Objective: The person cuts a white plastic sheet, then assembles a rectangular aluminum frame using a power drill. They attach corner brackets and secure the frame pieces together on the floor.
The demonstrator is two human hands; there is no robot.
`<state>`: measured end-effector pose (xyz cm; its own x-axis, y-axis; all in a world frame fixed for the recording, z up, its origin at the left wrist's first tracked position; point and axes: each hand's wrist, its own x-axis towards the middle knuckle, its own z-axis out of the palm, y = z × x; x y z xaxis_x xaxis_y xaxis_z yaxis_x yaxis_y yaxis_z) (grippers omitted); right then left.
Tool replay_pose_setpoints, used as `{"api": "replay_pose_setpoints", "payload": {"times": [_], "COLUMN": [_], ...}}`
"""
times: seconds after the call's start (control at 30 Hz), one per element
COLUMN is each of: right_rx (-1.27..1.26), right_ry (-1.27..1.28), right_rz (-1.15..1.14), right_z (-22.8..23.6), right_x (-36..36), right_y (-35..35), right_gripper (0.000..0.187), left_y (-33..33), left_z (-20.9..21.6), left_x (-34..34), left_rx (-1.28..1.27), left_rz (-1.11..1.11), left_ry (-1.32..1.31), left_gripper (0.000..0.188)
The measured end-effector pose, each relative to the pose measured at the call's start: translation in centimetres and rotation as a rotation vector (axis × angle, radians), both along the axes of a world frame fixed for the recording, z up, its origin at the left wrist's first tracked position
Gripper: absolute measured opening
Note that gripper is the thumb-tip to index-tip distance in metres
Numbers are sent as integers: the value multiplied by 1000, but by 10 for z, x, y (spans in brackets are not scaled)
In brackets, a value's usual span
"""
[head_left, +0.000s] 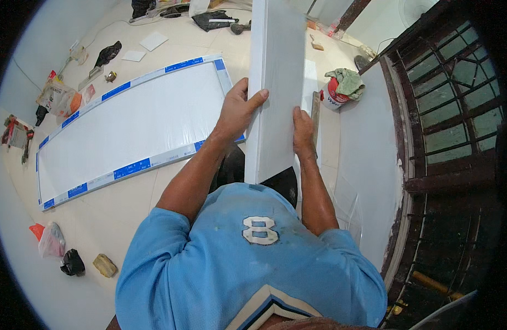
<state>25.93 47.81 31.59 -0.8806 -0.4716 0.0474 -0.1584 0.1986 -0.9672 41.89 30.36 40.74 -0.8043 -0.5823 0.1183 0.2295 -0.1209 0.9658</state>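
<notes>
white panel (281,82) gripped along both sides

at left, a long white sheet (138,110), bordered with blue-and-white strips, lies on the pale floor (135,214). the left hand (237,113) clasps the panel's left side, thumb over its narrow edge. the panel rises in front of the blue shirt (209,253): flat, smooth, plain white, faintly shiny. the right hand (304,132) grasps its right edge. farther right sits a red-and-white bucket (332,98) under a green cloth (347,82).

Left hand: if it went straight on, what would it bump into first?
The left hand would most likely meet the white panel between the hands; it touches that now. Depth beyond is unclear.
</notes>
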Motion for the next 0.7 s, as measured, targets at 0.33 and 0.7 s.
{"api": "replay_pose_setpoints", "payload": {"times": [0.33, 0.7], "right_rx": [55, 171], "right_ry": [429, 582], "right_rz": [-86, -276], "right_z": [54, 74], "right_x": [7, 3], "right_y": [33, 85], "right_gripper": [36, 41], "left_y": [26, 30], "left_z": [-24, -16], "left_x": [-17, -7], "left_rx": [249, -340], "left_rz": [96, 251], "left_ry": [47, -168], "left_gripper": [67, 36]}}
